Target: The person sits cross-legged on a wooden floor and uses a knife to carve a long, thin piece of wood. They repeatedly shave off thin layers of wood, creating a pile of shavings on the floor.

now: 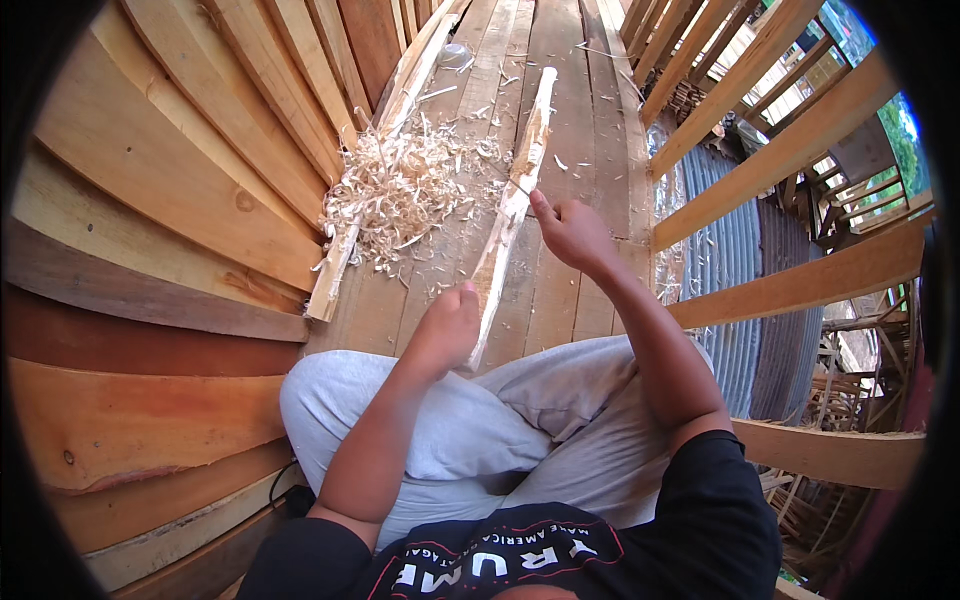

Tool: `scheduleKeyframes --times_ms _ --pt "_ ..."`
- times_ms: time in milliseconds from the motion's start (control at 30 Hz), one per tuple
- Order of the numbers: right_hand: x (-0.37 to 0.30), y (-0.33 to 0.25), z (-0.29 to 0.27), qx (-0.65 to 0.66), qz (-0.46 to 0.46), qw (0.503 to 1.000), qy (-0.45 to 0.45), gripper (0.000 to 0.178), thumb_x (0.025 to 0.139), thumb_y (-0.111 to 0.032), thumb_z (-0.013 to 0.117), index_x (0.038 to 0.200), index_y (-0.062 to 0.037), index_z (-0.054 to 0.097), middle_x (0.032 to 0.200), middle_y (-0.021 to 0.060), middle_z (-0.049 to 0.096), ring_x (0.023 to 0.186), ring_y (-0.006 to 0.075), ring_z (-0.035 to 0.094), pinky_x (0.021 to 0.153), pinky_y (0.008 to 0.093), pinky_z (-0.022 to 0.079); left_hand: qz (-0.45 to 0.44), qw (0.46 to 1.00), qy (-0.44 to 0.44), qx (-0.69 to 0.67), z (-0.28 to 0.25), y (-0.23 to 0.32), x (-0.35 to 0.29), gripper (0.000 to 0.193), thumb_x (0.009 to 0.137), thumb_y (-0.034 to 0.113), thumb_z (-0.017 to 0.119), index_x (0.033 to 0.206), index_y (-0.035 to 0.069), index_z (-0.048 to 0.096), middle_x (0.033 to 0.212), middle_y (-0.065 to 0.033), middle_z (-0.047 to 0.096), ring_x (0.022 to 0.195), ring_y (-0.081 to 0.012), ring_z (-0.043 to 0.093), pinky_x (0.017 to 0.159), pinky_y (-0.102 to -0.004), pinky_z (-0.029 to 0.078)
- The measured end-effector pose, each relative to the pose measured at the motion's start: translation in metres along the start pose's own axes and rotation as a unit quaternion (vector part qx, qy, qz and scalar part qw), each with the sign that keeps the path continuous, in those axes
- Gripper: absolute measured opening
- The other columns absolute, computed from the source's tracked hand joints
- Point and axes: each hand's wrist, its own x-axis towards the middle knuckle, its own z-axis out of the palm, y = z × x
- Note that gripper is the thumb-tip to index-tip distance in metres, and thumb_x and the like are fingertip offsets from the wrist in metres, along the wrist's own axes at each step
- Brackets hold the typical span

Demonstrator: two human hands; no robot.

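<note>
A long, pale, roughly whittled wooden stick (498, 240) runs away from my lap across the plank floor. Its near end lies by my crossed legs. My left hand (450, 322) is closed on the stick's near part, thumb uppermost. Farther along, my right hand (575, 228) makes a fist beside the stick's right edge. From it a thin dark knife blade (519, 187) reaches across the wood; the handle is hidden inside the fist.
Curled wood shavings (400, 190) are heaped left of the stick. A narrow wooden strip (336, 265) lies along the left plank wall (180, 190). Slatted railing (800, 285) stands on the right, with corrugated metal sheets (722, 220) beyond. A small clear container (455, 55) sits at the far end.
</note>
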Motion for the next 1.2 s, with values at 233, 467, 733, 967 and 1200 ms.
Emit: scheduleKeyframes --times_ms 233,467,733,967,1200 --pt "0.015 0.038 0.011 0.047 -0.085 0.994 -0.056 0.033 0.098 -0.03 0.053 0.092 -0.0008 0.067 0.078 0.0192 0.066 0.074 0.0326 0.062 0.071 0.0394 0.048 0.027 0.998 0.012 0.046 0.002 -0.011 0.009 0.05 0.104 0.034 0.03 0.102 -0.007 0.059 0.087 -0.0248 0.064 0.086 -0.0364 0.064 0.084 -0.0443 0.047" --pt "-0.003 0.002 0.007 -0.063 -0.077 0.993 -0.06 0.043 0.099 -0.04 0.046 0.092 -0.0061 0.071 0.086 0.0206 0.069 0.085 0.0388 0.066 0.076 0.0466 0.05 0.025 0.996 0.023 0.08 0.0 -0.015 0.011 0.051 0.104 0.034 0.028 0.105 -0.006 0.059 0.097 -0.0285 0.064 0.095 -0.0425 0.063 0.088 -0.0457 0.045" --pt "-0.003 -0.005 0.011 -0.08 -0.042 0.989 -0.115 0.062 0.093 -0.06 0.046 0.085 -0.0038 0.073 0.078 0.0211 0.068 0.077 0.0373 0.067 0.069 0.0474 0.051 0.015 0.994 0.028 0.105 0.002 -0.011 0.01 0.051 0.104 0.035 0.028 0.108 -0.005 0.059 0.101 -0.0287 0.064 0.1 -0.0422 0.062 0.091 -0.0461 0.045" --pt "0.009 0.006 0.019 0.078 0.005 0.98 -0.186 0.06 0.094 -0.059 0.047 0.093 -0.0066 0.076 0.069 0.0147 0.064 0.068 0.0288 0.066 0.065 0.0429 0.049 0.008 0.995 0.018 0.093 0.001 -0.013 0.01 0.052 0.104 0.036 0.026 0.107 -0.006 0.058 0.098 -0.0285 0.064 0.098 -0.0402 0.063 0.091 -0.0449 0.045" --pt "0.01 0.001 0.011 0.272 0.161 0.895 -0.316 0.058 0.095 -0.062 0.048 0.063 -0.0133 0.05 0.05 -0.0043 0.034 0.038 0.0079 0.028 0.035 0.0295 0.02 0.014 0.996 0.013 0.09 0.002 -0.01 0.009 0.053 0.104 0.035 0.027 0.104 -0.007 0.059 0.096 -0.0292 0.064 0.096 -0.0398 0.063 0.09 -0.0445 0.045"
